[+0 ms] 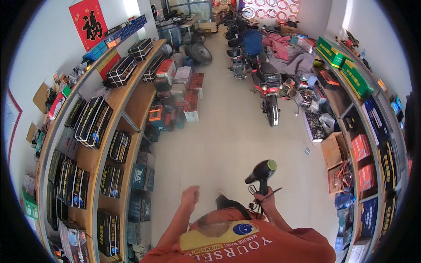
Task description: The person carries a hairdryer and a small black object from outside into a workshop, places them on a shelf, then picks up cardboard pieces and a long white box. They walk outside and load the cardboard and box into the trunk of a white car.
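while the right hand [267, 202] grips a dryer [262, 172] by its handle [263, 187], the left hand [190, 196] hangs apart; its grip i cannot tell

A left shelf [138, 103] carries rows of black boxes [93, 122]; above it a red banner [90, 24] with a black character hangs on the wall; red-and-white boxes [191, 105] stand stacked beside that shelf, with tires [201, 53] farther back; a red scooter [268, 83] stands on the pale floor [210, 144], grey cloth [291, 65] heaped behind it; green boxes [357, 79] top the right shelf [369, 193], orange boxes [361, 147] lower down; a blue jug [345, 200] sits beside it.
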Demonstrator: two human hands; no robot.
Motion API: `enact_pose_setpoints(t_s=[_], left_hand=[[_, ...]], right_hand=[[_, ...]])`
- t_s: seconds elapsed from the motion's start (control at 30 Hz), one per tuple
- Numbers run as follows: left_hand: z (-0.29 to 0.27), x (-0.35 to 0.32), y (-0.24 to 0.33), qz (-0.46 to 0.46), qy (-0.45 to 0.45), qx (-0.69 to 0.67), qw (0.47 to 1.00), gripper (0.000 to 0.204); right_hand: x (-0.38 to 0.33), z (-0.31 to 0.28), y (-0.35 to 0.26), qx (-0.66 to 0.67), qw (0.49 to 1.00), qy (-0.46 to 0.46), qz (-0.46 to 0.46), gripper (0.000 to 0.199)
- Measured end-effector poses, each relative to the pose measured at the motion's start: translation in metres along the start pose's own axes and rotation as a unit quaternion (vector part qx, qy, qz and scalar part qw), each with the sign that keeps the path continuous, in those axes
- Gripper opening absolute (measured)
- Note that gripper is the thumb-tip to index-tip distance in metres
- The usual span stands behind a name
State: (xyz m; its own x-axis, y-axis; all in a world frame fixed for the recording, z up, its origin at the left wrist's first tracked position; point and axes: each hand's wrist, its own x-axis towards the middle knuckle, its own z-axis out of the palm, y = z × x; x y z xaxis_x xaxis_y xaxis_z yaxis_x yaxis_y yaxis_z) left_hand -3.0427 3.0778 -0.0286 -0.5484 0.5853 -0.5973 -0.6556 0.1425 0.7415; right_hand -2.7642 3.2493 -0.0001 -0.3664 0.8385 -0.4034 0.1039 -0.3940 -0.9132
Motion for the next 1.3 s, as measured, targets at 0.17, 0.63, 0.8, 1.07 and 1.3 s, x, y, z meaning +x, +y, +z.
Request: enact_pose_setpoints(t_s=[0.17,0.63,0.8,1.07,1.3], left_hand=[[-0.006,0.052,0.046,-0.045,0.09,-0.007,0.995,0.016],[0.024,0.314,0.215,-0.031,0.081,-0.031,0.996,0.015],[0.06,0.376,0.31,0.016,0.06,-0.059,0.996,0.011],[-0.026,0.392,0.307,0.036,0.309,-0.193,0.931,0.009],[-0.055,0.339,0.269,0.062,0.474,-0.417,0.773,0.006]], right_hand=[[0.13,0.096,-0.086,-0.074,0.988,-0.128,-0.047,0.036],[0.364,0.281,-0.217,-0.048,0.942,-0.326,-0.061,0.039],[0.445,0.324,-0.244,-0.134,0.93,-0.337,-0.053,0.036],[0.536,0.492,-0.282,-0.136,0.818,-0.557,-0.05,0.039],[0.524,0.684,-0.324,-0.069,0.71,-0.692,-0.109,0.036]])
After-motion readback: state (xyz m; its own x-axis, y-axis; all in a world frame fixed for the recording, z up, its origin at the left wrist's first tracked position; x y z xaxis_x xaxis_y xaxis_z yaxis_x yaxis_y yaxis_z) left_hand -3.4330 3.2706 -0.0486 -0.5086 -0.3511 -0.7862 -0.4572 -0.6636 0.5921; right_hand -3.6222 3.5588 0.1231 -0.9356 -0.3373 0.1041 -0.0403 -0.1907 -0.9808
